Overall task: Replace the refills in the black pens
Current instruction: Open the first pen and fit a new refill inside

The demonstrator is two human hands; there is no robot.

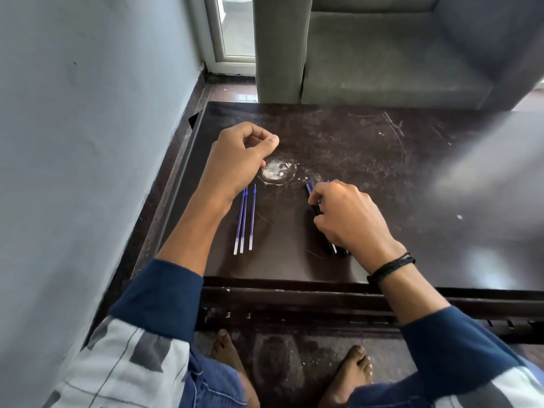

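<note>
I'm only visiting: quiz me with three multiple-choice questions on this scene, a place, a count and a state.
1. Where do the loose refills lie? A) on the table beside the left hand B) in a box C) in a cup
2. How many loose refills? A) one B) three C) six
3. The right hand is: A) flat B) gripping the black pens C) holding scissors
Answers: 1 A, they lie by the left wrist. 2 B, three blue rods side by side. 3 B, fingers curl round the pens.

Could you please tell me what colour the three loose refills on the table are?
The refills are blue-violet with whitish ends; head view.
</note>
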